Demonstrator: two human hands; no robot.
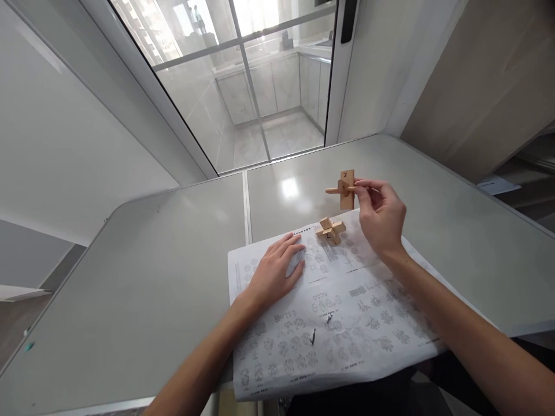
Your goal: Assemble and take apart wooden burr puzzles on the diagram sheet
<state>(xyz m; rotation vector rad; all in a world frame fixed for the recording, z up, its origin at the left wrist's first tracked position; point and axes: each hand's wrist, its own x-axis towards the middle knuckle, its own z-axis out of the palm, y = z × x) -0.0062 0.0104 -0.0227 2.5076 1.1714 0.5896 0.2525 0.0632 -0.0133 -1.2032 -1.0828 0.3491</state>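
Observation:
My right hand (381,211) pinches a wooden interlocking puzzle (347,199) by the end of one of its pieces, holding it up over the far part of the table. A "2" is written on its upright flat piece. Below it, a second, lighter wooden puzzle (330,231) of crossed bars, also marked "2", rests near the top edge of a large printed sheet (299,323). My left hand (277,266) lies flat on that sheet with fingers spread, left of the second puzzle and apart from it. Small assembly drawings and two dark pen marks cover the paper.
The grey table (182,277) has a seam running across it and angled far corners. A glass-paned door (264,86) stands just beyond its far edge. At the right, a shelf (533,173) holds a white paper. A small teal bit (29,346) sits at the left edge.

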